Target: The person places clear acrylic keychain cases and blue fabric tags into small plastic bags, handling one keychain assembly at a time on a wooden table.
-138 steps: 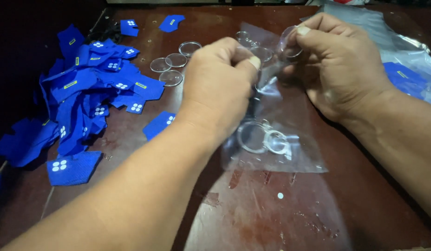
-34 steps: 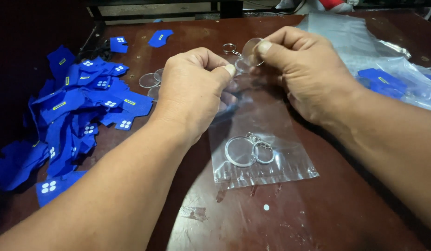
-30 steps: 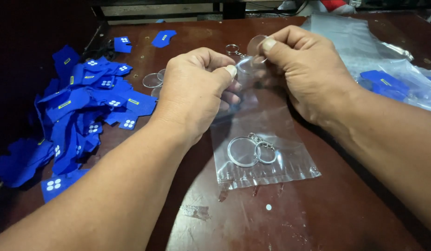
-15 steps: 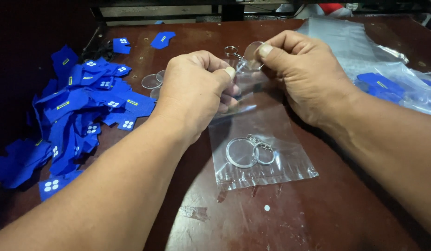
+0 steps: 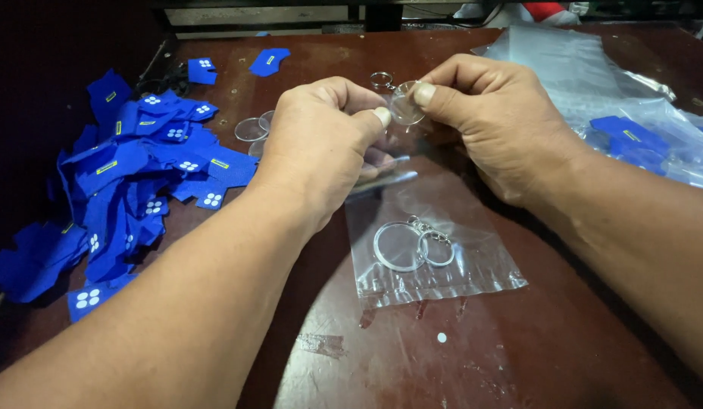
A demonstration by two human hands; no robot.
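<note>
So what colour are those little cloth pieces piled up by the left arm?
The cloth pieces are bright blue, with small white dots and yellow marks, seen in the head view.

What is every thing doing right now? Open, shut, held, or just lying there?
Left hand: pinching the small clear bag's top.
Right hand: pinching a clear round disc.
Small clear bag: held open, lower part flat on table.
Key ring piece: lying inside the bag.
Blue felt pieces: heaped loose.
Spare clear discs: lying on table.

Glossy clear plastic bag, shiny metal key ring, matt blue cloth pieces, worn scuffed wooden table.
</note>
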